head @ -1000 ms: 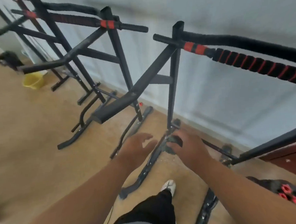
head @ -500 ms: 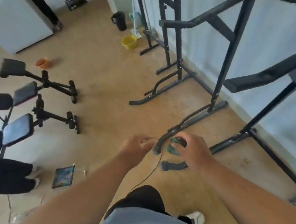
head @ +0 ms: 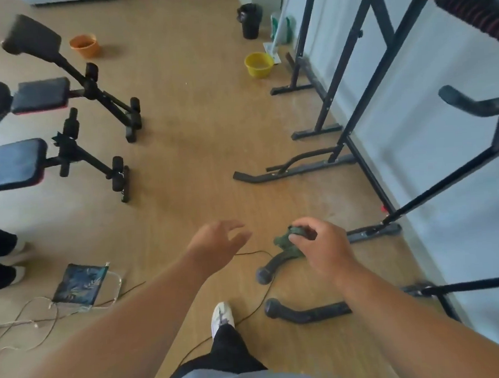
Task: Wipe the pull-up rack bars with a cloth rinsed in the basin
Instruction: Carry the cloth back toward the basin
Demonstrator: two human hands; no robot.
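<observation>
Left hand [head: 216,243], at 6 o'clock, fingers spread and relaxed, holding nothing. Right hand [head: 322,248], at 5 o'clock, pinches a dark green cloth [head: 286,240] above the curved foot bar [head: 273,264] of the pull-up rack. Yellow basin [head: 258,64] on the floor at 12 o'clock.

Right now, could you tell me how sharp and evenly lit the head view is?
Head view: soft even daylight with faint shadows; the left hand and the foam-wrapped pull-up bar are motion-blurred, the right hand holding the dark green cloth is clearer; wide-angle bending at the edges.
</observation>
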